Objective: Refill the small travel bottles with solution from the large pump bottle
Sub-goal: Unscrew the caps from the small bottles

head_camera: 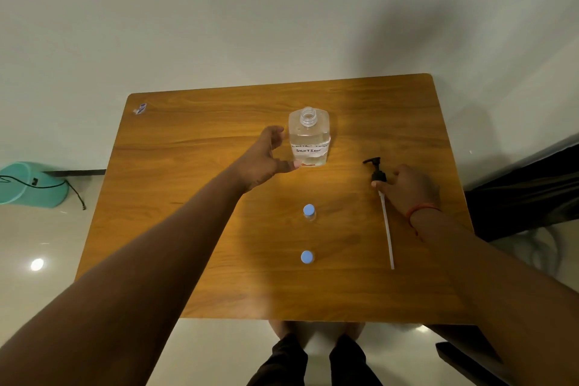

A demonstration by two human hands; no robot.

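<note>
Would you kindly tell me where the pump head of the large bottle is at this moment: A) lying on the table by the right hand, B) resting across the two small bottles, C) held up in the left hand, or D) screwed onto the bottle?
A: the pump head lies on the table with its tube trailing, at the right hand, while the large bottle stands with an open neck.

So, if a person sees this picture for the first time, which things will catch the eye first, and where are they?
First the large clear bottle standing open at the table's far middle, its label reading SOLUTION, with the left hand cupped beside it. Right of it the black pump with its long white tube lies flat, the right hand at its collar. Two small blue-capped bottles stand nearer, still closed.
</note>
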